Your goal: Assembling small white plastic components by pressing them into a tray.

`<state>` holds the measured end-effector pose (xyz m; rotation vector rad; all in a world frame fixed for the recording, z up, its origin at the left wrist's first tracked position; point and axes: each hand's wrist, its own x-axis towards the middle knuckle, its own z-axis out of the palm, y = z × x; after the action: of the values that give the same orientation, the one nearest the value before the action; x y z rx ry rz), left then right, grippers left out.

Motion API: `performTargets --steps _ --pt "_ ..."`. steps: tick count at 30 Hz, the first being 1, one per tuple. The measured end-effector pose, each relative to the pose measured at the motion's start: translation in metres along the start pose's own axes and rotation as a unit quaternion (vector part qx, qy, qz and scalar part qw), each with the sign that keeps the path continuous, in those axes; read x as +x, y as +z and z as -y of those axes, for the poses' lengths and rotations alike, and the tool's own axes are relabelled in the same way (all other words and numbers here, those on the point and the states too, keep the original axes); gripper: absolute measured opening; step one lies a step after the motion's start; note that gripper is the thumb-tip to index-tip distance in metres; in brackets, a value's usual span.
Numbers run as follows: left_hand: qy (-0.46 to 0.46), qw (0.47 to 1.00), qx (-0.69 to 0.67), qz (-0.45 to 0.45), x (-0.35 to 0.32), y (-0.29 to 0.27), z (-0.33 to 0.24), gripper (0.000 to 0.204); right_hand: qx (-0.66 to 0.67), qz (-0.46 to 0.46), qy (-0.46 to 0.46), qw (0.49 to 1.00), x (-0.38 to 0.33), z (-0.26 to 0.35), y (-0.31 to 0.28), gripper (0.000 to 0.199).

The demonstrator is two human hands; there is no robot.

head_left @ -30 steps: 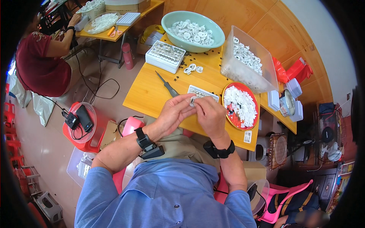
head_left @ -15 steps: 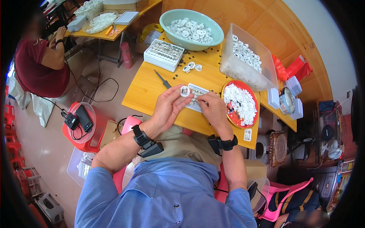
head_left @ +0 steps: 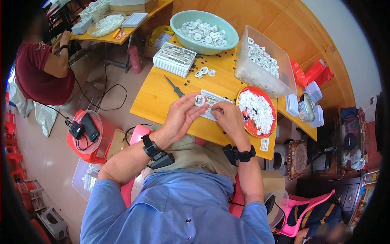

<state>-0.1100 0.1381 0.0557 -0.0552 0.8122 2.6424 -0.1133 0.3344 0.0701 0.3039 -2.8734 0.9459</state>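
My left hand [head_left: 181, 114] grips a small round white plastic part [head_left: 199, 100] between thumb and fingers, above the table's near edge. Just to its right, my right hand [head_left: 228, 118] reaches over a white tray [head_left: 209, 115] holding rows of small metallic discs. The right thumb and fingertips are pinched together at the tray's near side; whatever is between them is too small or hidden to make out. Left of the tray lies a dark-handled screwdriver-like tool [head_left: 174, 86]. On the right, a red round tray [head_left: 257, 110] holds a heap of small white pieces.
A green basin [head_left: 178, 25] and a clear bin [head_left: 252, 77], both with white parts, stand at the back. Stacked disc trays [head_left: 174, 58], several loose white rings [head_left: 204, 72] and scattered black bits are on the table [head_left: 150, 95]. A person in maroon [head_left: 40, 73] sits at far left.
The white round part in my left hand has shifted slightly right and down and turned. My right hand has moved only a little at the tray.
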Motion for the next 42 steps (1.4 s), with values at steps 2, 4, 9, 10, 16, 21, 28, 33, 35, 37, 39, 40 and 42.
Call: performTargets --steps 2,4,9,10,16,21,28,33,35,37,39,40,42 --pt "-0.008 1.000 0.002 0.005 0.000 -0.002 0.000 0.031 -0.003 0.027 0.034 0.999 0.001 0.002 -0.001 0.014" --pt "-0.015 1.000 0.003 0.007 0.001 0.000 0.002 0.031 0.007 0.024 0.045 0.999 0.000 0.002 -0.003 0.014" --pt "-0.024 1.000 0.002 0.014 0.000 0.000 0.003 0.031 0.011 0.025 0.067 0.997 0.000 0.004 -0.004 0.014" --pt "-0.026 1.000 0.004 0.016 -0.001 0.001 0.003 0.031 0.026 -0.011 0.051 0.998 0.000 0.002 -0.002 0.013" --pt "-0.027 0.999 0.002 0.027 -0.001 0.000 0.005 0.030 0.087 -0.134 -0.033 0.987 -0.006 0.033 -0.012 0.010" --pt "-0.025 0.999 0.001 0.041 -0.001 -0.001 0.008 0.030 0.051 -0.212 -0.178 0.960 -0.007 0.032 0.004 0.010" --pt "-0.025 0.999 0.021 0.042 -0.003 0.001 0.009 0.028 -0.014 -0.244 -0.233 0.941 -0.006 0.034 0.007 0.012" --pt "-0.022 0.998 0.027 0.046 -0.003 0.000 0.010 0.029 -0.028 -0.243 -0.246 0.938 -0.007 0.034 0.007 0.012" --pt "-0.024 0.998 0.034 0.042 -0.003 0.000 0.009 0.030 -0.036 -0.244 -0.255 0.935 -0.007 0.036 0.007 0.011" --pt "-0.021 0.998 0.039 0.042 -0.003 -0.001 0.010 0.030 -0.025 -0.238 -0.251 0.938 -0.007 0.036 0.008 0.011" --pt "-0.020 0.998 0.045 0.043 -0.003 -0.001 0.010 0.030 -0.013 -0.233 -0.246 0.941 -0.007 0.033 0.011 0.010" --pt "-0.020 0.997 0.062 0.039 -0.003 -0.001 0.010 0.030 0.035 -0.221 -0.216 0.950 -0.007 0.031 0.014 0.007" --pt "-0.020 0.996 0.080 0.035 -0.003 -0.001 0.011 0.030 0.083 -0.209 -0.184 0.957 -0.008 0.030 0.014 0.005"
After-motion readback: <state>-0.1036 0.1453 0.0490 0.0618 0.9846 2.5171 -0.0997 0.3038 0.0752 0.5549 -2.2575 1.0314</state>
